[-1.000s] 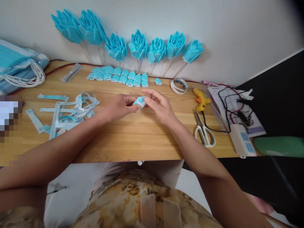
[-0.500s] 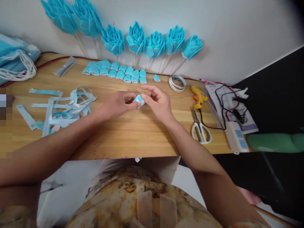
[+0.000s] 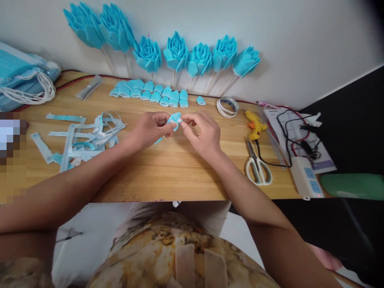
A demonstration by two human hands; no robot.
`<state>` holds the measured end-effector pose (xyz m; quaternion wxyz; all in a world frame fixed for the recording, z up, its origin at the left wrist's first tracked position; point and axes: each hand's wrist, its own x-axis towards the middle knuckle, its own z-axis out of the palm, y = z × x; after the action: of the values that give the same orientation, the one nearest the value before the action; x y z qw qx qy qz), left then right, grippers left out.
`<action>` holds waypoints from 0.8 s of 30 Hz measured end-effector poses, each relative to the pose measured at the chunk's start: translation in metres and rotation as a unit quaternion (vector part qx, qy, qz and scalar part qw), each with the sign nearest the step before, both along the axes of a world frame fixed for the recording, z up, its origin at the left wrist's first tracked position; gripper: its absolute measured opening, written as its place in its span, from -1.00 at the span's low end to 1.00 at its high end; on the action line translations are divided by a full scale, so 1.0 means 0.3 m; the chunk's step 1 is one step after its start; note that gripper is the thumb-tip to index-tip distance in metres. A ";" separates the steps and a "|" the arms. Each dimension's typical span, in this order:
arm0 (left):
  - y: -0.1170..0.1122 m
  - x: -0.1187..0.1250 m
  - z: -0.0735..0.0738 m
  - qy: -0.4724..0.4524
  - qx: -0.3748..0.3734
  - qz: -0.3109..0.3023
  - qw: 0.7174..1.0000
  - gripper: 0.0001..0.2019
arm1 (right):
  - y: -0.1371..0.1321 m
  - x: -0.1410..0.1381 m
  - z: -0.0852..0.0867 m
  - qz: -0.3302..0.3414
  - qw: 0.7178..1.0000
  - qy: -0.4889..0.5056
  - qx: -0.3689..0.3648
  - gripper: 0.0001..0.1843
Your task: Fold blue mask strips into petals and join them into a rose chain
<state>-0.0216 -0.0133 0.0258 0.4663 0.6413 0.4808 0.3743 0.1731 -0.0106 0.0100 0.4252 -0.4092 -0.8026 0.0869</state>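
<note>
Between my two hands is a small folded piece of light blue fabric (image 3: pixel 174 117) with a whitish edge. My left hand (image 3: pixel 151 130) pinches it between thumb and fingers from the left. From the other side, the thumb and fingertips of my right hand (image 3: pixel 202 130) close on its whitish right edge. Beyond them, folded blue petals (image 3: pixel 165 96) lie in two overlapping rows, and a single petal (image 3: pixel 201 100) sits apart to their right. A bit of blue material shows just under my left hand.
Blue flowers on sticks (image 3: pixel 176 52) lean against the wall. Cut strips (image 3: pixel 72 140) are heaped at left, near a bag of blue sheets (image 3: pixel 22 80). At right are a tape roll (image 3: pixel 227 107), yellow glue gun (image 3: pixel 255 125), scissors (image 3: pixel 258 168) and power strip (image 3: pixel 306 178).
The blue piece has turned in my fingers and shows more of its blue face. My right fingertips have shifted to its right edge. The whole view has swung slightly.
</note>
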 end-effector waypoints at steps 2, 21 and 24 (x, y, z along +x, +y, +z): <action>0.001 -0.003 -0.004 0.000 0.008 -0.011 1.000 -0.76 | 0.002 0.000 -0.004 -0.005 1.000 -0.018 -0.009 -0.89; 0.005 -0.008 -0.010 0.004 0.016 -0.014 1.000 -0.66 | 0.013 0.002 -0.022 0.007 0.999 -0.033 0.012 -0.79; 0.002 -0.008 -0.006 0.005 0.017 -0.015 1.000 -0.67 | 0.013 0.002 -0.020 0.007 0.999 -0.036 -0.007 -0.77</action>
<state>-0.0241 -0.0125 0.0240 0.4581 0.6581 0.4671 0.3725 0.1737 -0.0067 0.0042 0.3924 -0.4093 -0.8198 0.0805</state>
